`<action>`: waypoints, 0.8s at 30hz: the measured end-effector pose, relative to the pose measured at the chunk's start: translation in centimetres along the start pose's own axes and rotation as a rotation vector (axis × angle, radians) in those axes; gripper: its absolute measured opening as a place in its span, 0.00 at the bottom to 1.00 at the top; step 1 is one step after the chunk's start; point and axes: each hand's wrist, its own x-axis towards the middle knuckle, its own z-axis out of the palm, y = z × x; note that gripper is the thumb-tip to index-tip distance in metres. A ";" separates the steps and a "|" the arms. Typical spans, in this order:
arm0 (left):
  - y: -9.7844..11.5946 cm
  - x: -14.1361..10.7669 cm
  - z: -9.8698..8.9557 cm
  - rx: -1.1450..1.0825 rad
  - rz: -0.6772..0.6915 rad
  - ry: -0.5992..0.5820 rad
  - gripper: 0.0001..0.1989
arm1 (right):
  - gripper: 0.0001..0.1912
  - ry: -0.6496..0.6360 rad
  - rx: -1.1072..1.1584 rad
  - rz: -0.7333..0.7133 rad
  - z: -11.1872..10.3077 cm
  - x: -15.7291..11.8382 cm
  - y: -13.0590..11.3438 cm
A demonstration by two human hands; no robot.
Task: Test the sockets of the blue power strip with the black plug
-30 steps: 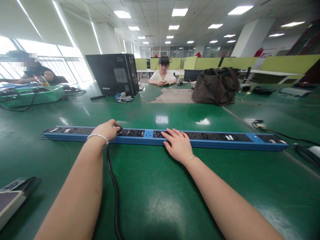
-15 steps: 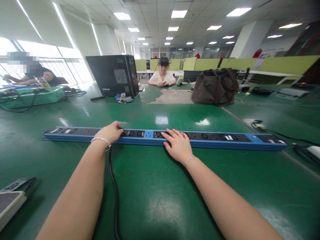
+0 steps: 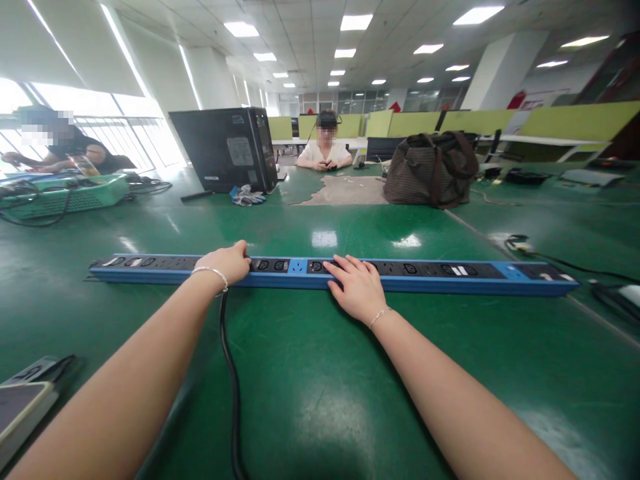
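Observation:
A long blue power strip (image 3: 280, 283) with black socket panels lies across the green table. My left hand (image 3: 227, 263) is closed at the strip, left of the bright blue socket block (image 3: 298, 267). From beneath this hand a black power cord (image 3: 231, 373) runs down towards me; its plug end is hidden by my fingers. Right of the blue block, my right hand (image 3: 357, 287) rests on the strip with its fingers stretched out and spread, the thumb along the front edge.
Behind the strip stand a black computer case (image 3: 220, 150), gloves (image 3: 247, 195) and a brown bag (image 3: 430, 170). A green basket (image 3: 75, 197) with cables is at the far left. One person (image 3: 325, 153) sits opposite, another (image 3: 75, 147) at left. Cables (image 3: 565, 257) lie right.
My left hand has shifted slightly right and turned at the wrist, with its forearm swung lower to the left. The right hand stays on the strip.

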 end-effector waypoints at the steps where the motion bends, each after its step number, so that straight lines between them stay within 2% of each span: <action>1: 0.1 -0.2 0.0 0.008 -0.005 0.005 0.18 | 0.21 0.003 0.001 0.000 0.0 0.0 0.0; 10: 0.9 -2.1 0.8 0.027 -0.019 0.057 0.19 | 0.21 0.015 0.012 -0.001 0.1 -0.1 0.0; 18: 0.4 -1.2 0.4 0.016 0.014 0.020 0.18 | 0.21 -0.003 -0.010 0.000 0.0 -0.1 -0.1; 24: -0.3 -0.6 1.4 -0.108 -0.038 0.075 0.18 | 0.21 0.017 -0.001 -0.007 0.1 -0.1 0.0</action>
